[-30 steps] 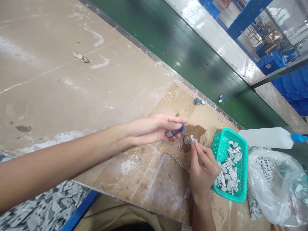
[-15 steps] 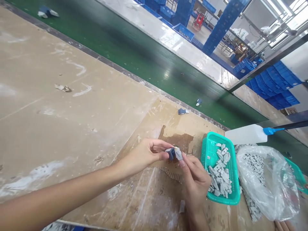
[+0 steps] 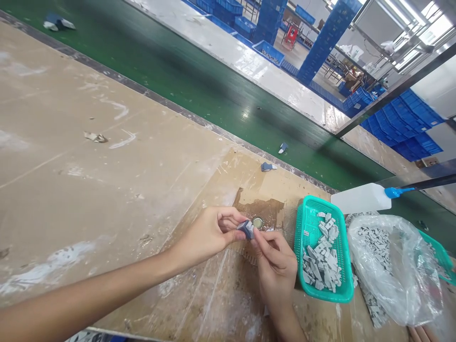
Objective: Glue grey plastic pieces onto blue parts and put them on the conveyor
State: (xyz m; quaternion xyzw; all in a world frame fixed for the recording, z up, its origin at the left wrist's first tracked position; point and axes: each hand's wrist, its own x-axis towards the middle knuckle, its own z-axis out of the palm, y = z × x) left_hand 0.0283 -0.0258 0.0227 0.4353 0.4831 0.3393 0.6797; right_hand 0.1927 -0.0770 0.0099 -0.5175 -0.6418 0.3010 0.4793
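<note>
The right hand's grip was closed at finger and thumb on a grey chip, and the left hand's grip was pinched on a blue block. Half a second earlier the two had been held with a slight gap; now the chip lay against the block's right side, so the work seemed to have passed from lining up to pressing together (whether the chip was fully seated, I could not tell). Both were held above the tabletop. The cap, mostly hidden before, showed plainly just beyond the fingers. To the right stood the green basket of grey chips, with the bag and bottle past it. Farther off, a blue piece lay near the tabletop's edge, while another piece had slid leftward on the belt.
</note>
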